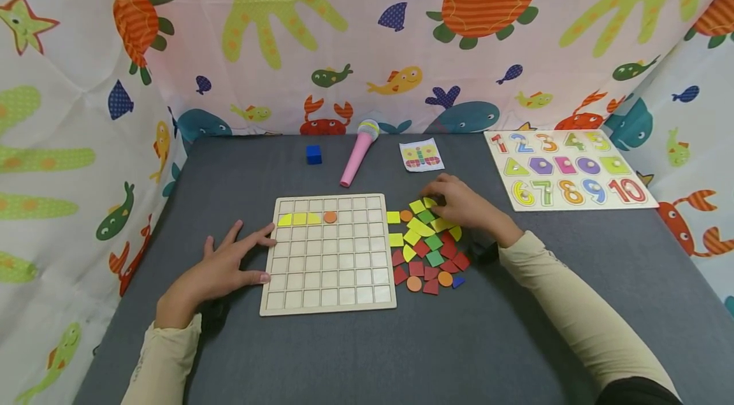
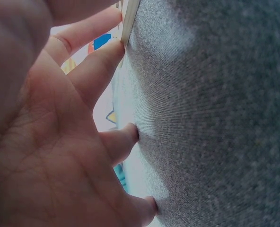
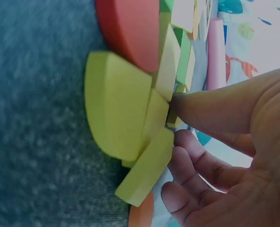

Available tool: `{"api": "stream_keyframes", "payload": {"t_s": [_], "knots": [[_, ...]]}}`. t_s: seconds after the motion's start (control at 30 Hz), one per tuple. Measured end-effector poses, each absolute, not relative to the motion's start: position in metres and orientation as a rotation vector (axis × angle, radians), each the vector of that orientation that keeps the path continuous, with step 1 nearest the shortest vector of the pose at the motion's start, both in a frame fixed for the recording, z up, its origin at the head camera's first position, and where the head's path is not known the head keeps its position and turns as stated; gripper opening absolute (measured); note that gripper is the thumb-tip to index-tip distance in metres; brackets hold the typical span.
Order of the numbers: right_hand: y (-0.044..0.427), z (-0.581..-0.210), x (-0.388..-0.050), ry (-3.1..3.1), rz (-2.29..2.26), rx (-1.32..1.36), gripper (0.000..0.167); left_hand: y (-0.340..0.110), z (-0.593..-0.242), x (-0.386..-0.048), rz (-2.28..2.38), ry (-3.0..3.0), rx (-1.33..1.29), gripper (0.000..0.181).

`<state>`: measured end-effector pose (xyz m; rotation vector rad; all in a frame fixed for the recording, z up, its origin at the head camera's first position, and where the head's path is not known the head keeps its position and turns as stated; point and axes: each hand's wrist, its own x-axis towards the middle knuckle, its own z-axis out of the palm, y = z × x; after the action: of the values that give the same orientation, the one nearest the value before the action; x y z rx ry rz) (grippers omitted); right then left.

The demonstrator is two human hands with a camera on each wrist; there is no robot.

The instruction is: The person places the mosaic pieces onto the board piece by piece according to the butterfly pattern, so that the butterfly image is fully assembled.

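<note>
While one pale, gridded board (image 1: 329, 265) with three yellow pieces (image 1: 299, 219) and one orange disc (image 1: 330, 217) is touched by the spread left hand (image 1: 223, 270), pinching by the right hand (image 1: 462, 201) cannot be told.

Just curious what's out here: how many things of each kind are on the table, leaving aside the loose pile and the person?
Pale wooden grid board: 1
Flat yellow pieces in it: 3
Orange round piece in it: 1
Blue cube: 1
Pink toy microphone: 1
White picture card: 1
White number puzzle board: 1
Total: 9
</note>
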<state>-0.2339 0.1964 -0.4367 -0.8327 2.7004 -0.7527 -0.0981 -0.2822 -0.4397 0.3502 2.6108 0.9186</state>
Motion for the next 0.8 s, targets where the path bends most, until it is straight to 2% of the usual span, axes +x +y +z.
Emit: {"api": "stream_keyframes", "payload": {"t_s": [0.37,0.6,0.8], "knots": [[0.193,-0.435,-0.245,2.706,-0.87,-0.717,0.014,-0.283,-0.441,-0.099,0.914,2.619,0.359,0.094],[0.18,-0.426,-0.247,2.666,-0.959,-0.806,0.029,-0.283,-0.441,-0.098,0.904,2.627,0.365,0.095],[0.161,-0.419,-0.249,2.52,-1.066,-0.867,0.032,-0.283,-0.441,-0.099,0.905,2.624,0.359,0.096]]}}
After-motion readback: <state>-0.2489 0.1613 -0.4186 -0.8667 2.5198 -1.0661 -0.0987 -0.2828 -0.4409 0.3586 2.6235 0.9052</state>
